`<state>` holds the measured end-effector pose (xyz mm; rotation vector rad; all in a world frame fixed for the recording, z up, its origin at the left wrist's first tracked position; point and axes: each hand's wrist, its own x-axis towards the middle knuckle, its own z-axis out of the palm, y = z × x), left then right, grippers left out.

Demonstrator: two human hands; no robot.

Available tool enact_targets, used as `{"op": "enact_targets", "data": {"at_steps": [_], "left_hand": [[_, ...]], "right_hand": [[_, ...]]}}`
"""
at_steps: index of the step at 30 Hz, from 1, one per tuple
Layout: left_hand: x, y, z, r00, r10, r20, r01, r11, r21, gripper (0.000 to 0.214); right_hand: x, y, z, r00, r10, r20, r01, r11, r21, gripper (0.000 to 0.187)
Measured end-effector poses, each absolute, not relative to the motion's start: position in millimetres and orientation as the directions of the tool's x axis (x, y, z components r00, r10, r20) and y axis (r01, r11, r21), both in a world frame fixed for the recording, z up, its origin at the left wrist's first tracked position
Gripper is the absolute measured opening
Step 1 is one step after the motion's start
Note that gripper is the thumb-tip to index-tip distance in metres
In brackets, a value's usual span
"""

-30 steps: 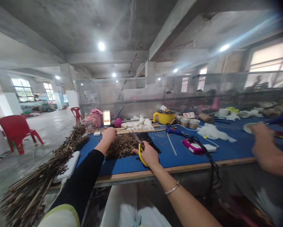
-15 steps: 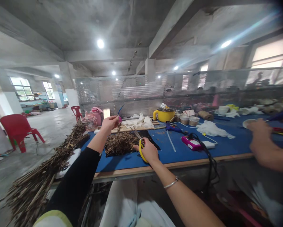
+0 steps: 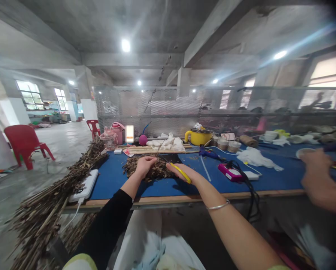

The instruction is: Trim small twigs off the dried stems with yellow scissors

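Note:
My left hand point(image 3: 145, 167) is pinched shut on a thin dried plant stem, low over a heap of brown dried plant pieces point(image 3: 131, 165). The stem barely stands out against the heap. My right hand point(image 3: 181, 173) grips yellow-handled scissors point(image 3: 181, 172), their blades pointing left toward my left fingertips. Whether the blades touch the stem I cannot tell. Under the heap, a black sheet point(image 3: 179, 159) shows on the blue table point(image 3: 111, 183). A large bundle of dried stalks point(image 3: 52, 198) leans across the table's left end.
A white power bank point(image 3: 86, 185) with a cable lies at the left. Behind the heap are sticks point(image 3: 139, 150), a phone point(image 3: 130, 134) and a yellow pot point(image 3: 198, 138). To the right are a glue gun point(image 3: 208, 153), a magenta box point(image 3: 230, 172) and another person's hand point(image 3: 316, 172).
My left hand has come down and right, from above the heap to close over it. The scissors have turned, their blades now lower and nearer the left fingers. The view has shifted slightly.

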<state>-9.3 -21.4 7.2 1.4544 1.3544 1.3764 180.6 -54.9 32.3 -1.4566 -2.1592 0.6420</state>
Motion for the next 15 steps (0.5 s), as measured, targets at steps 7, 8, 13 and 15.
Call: {"op": "enact_targets", "data": {"at_steps": [7, 8, 13, 15], "left_hand": [[-4.5, -20.5, 0.7, 0.035, 0.964, 0.263, 0.430, -0.252, 0.867, 0.025], [-2.9, -20.9, -0.5, 0.021, 0.970, 0.241, 0.410, -0.229, 0.883, 0.025], [10.1, -26.7, -5.8, 0.100, 0.994, -0.054, 0.001, 0.054, 0.999, 0.023], [17.3, -28.8, -6.1, 0.176, 0.979, -0.100, -0.165, 0.130, 0.978, 0.019]], "right_hand": [[179.3, -51.5, 27.3, -0.367, 0.927, 0.074, 0.799, 0.355, -0.485, 0.060], [180.9, -50.0, 24.7, -0.338, 0.939, 0.061, 0.821, 0.325, -0.469, 0.059], [193.0, -40.4, 9.6, -0.110, 0.987, 0.118, 0.868, 0.153, -0.473, 0.061], [194.8, -36.0, 5.2, -0.037, 0.985, 0.167, 0.837, 0.122, -0.534, 0.059]]}}
